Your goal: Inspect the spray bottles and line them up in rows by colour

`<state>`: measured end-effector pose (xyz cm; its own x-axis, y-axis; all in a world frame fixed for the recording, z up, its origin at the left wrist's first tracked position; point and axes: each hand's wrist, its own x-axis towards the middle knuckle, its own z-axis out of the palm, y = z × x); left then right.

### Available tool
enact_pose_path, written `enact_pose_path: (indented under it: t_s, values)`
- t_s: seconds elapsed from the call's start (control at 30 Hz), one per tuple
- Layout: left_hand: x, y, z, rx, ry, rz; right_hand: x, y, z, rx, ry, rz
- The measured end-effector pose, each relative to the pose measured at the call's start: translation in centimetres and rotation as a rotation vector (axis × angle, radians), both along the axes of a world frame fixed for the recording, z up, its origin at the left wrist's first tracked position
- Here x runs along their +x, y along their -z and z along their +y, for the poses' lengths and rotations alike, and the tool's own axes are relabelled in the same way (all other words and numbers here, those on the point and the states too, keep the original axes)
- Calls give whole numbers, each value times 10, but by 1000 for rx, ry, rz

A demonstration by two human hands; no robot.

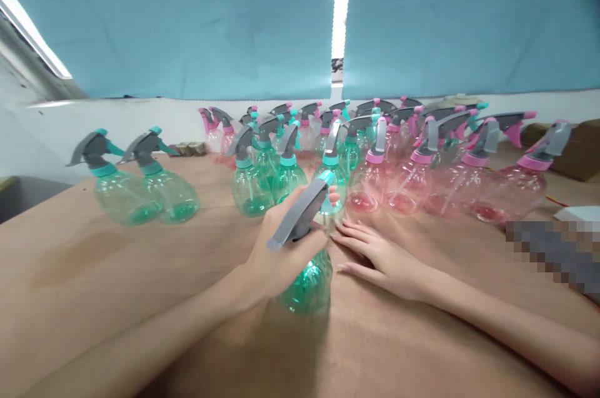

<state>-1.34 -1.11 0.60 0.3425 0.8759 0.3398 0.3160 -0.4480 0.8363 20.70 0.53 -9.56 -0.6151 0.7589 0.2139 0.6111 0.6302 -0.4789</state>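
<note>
My left hand (276,248) is wrapped round the neck of a green spray bottle (307,285) in the middle of the table. The bottle's grey trigger head with a turquoise nozzle sticks up above my fingers, and its clear green body shows below them. Just to the right, my right hand (379,257) lies palm down on the wooden table (384,348), fingers stretched out, holding nothing. Its fingertips come close to the held bottle. Directly beyond both hands stands another green spray bottle (332,167), partly covered by the fingers of my left hand.
Two green spray bottles (171,192) stand apart at the left. Several pink spray bottles (403,182) crowd the right, with more rows behind. A cardboard box (579,148) is at the far right, near a pixelated grey patch (557,254). A blue sheet (210,23) hangs behind.
</note>
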Motion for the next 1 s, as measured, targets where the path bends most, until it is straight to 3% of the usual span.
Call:
enact_pose_path:
  t_s: [0.27, 1.0]
  values:
    - [0, 1, 1, -37, 50, -33, 0, -1, 0, -9, 3, -15]
    - [1, -2, 0, -27, 12, -25, 2, 1, 0, -7, 3, -46]
